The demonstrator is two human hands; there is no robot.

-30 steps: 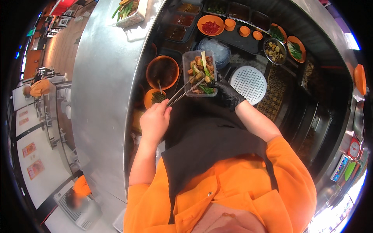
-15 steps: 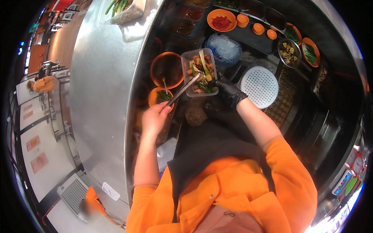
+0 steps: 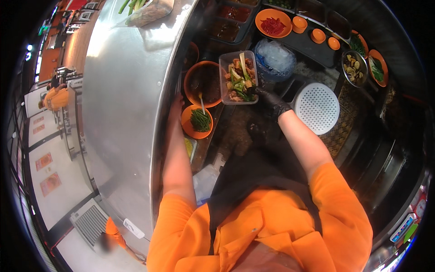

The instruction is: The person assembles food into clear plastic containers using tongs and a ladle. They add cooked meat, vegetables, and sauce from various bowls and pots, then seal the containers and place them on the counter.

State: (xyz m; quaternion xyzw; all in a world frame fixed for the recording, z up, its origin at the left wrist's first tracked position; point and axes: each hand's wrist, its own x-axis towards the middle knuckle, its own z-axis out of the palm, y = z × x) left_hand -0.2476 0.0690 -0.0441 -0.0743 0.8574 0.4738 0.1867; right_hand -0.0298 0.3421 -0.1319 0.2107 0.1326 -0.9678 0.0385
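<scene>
My right hand (image 3: 271,100), in a black glove, grips the right edge of a clear plastic container (image 3: 221,90). Inside it lies a mix of food (image 3: 239,81): browned pieces, green leaves and a pale stalk across the top. My bare left hand (image 3: 176,107) reaches into the shade beside the steel counter's edge. Its fingers are mostly hidden, and whether it still holds the tongs cannot be made out. Close to it stand an orange bowl of dark sauce (image 3: 204,84) with a spoon handle (image 3: 201,103), and a smaller orange bowl of chopped greens (image 3: 200,120).
A steel counter (image 3: 122,113) runs along the left. Ahead are a blue tub with a clear plastic bag (image 3: 275,56), a plate of red strips (image 3: 273,26) and small orange cups (image 3: 318,36). At right sit a perforated white lid (image 3: 317,109) and a metal bowl (image 3: 354,68).
My left hand has left the container, and the tongs no longer show over the food. It has moved up and left to the counter edge. My right hand still holds the container.
</scene>
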